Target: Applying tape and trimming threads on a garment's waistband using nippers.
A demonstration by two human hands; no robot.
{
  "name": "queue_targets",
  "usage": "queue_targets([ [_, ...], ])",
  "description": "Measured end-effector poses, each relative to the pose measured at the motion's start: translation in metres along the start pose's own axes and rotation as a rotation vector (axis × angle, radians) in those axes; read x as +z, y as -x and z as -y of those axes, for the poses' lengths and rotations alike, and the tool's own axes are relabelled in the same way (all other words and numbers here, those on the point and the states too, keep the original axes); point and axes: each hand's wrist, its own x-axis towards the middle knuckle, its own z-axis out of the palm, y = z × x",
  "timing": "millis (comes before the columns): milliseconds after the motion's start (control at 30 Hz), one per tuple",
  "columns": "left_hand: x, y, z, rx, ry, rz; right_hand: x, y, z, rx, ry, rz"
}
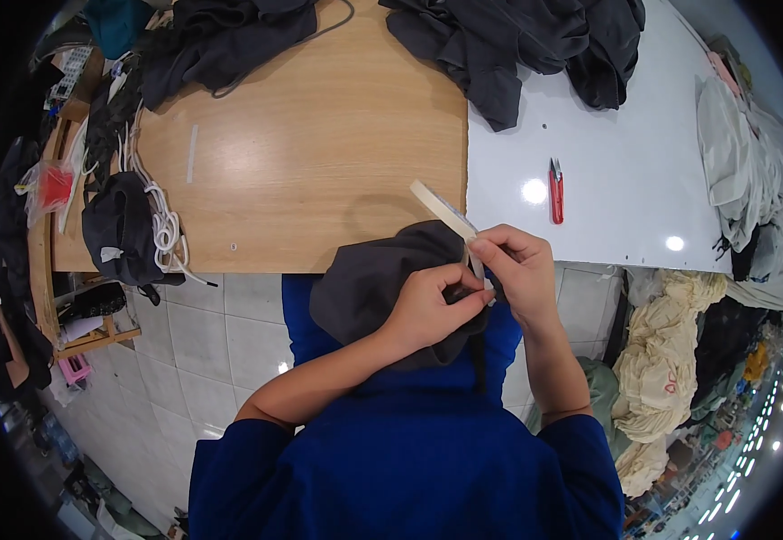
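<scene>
A dark grey cloth garment (355, 283) lies bunched over my lap and against the table's near edge. My left hand (432, 301) rests on it, thumb and forefinger pinched together at its right side, where a short pale strip shows. Exactly what lies between those fingertips is partly hidden. My right hand (517, 265) is closed, its thumb and fingers gripping a roll of cream tape (441, 207), seen edge-on and tilted up over the table edge. From the roll, the pale strip runs down toward my left fingertips.
Red-handled thread snips (557, 193) lie on the white tabletop (621, 189) at right. More dark garments (535, 40) are heaped at the back. White cords (166, 225) and dark cloth hang at the wooden table's left. Cream fabric (666, 360) is piled at lower right.
</scene>
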Motion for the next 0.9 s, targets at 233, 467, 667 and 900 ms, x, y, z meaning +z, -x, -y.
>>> queue_targets([
  [233, -0.008, -0.011, -0.002, -0.242, 0.288, 0.044, 0.001, 0.006, -0.001, -0.287, 0.282, 0.122],
  [467, -0.011, -0.011, -0.007, -0.386, 0.339, 0.158, -0.005, 0.011, -0.009, -0.293, 0.265, 0.132],
  [667, -0.011, -0.01, -0.002, -0.398, 0.331, 0.172, -0.006, 0.018, -0.013, -0.296, 0.254, 0.108],
  [900, -0.031, -0.017, 0.013, -0.254, 0.568, 0.251, -0.009, 0.028, -0.013, -0.412, 0.163, 0.111],
])
